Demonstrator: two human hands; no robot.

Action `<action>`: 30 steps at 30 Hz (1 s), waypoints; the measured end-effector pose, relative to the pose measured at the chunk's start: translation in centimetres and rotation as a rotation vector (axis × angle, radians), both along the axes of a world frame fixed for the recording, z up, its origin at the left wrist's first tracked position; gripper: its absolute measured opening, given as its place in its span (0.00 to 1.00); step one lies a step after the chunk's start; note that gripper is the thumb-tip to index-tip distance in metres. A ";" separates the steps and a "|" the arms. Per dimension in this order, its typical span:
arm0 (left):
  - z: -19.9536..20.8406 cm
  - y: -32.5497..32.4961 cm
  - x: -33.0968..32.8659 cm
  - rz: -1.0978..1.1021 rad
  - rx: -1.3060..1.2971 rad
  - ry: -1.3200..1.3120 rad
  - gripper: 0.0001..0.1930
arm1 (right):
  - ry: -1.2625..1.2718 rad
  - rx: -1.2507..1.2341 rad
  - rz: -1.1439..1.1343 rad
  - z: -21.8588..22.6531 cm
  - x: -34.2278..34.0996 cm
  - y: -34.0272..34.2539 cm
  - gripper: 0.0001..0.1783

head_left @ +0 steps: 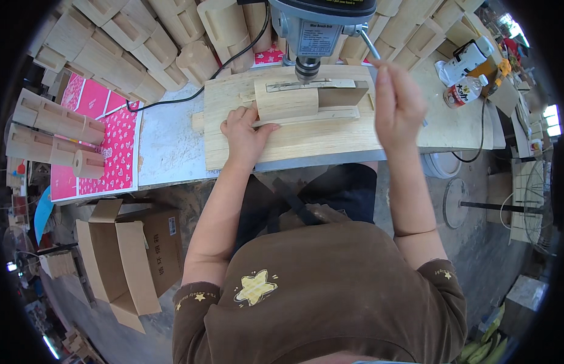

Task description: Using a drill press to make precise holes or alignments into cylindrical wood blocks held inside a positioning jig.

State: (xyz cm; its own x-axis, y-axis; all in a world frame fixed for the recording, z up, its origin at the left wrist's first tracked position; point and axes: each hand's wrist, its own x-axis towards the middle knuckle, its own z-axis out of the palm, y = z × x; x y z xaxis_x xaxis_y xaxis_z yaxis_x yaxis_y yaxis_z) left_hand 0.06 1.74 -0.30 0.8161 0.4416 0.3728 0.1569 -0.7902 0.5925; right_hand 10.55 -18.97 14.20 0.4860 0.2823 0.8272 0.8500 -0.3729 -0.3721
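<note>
A pale wooden cylinder (288, 103) with a cut-out at its right end lies on a flat wooden board (318, 139). My left hand (246, 136) grips its left end, thumb stretched along the near side. A narrow strip (312, 85) runs along the back of the cylinder. Just above that strip is the chuck (307, 68) of a blue-grey bench drill (321, 30); whether the bit touches the wood cannot be made out. My right hand (400, 106) is closed around the drill's metal feed lever (370, 45), to the right of the drill head.
Stacked wooden cylinders (130, 48) line the back and left of the bench. A black cable (172, 102) crosses behind the board. At right stand a plastic bottle (465, 92) and a white container (467, 60). An open cardboard box (130, 258) sits on the floor at left.
</note>
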 end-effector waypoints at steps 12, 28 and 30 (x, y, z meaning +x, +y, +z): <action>0.1 0.0 0.2 0.020 0.047 0.009 0.31 | -0.159 0.063 0.055 -0.7 2.4 -0.2 0.04; -0.2 -2.6 2.3 -0.028 0.000 -0.011 0.31 | 0.209 -0.095 0.156 3.3 1.3 -0.5 0.10; 0.0 -2.8 2.5 -0.050 -0.006 -0.007 0.31 | 0.187 0.042 0.143 0.0 0.4 -0.3 0.06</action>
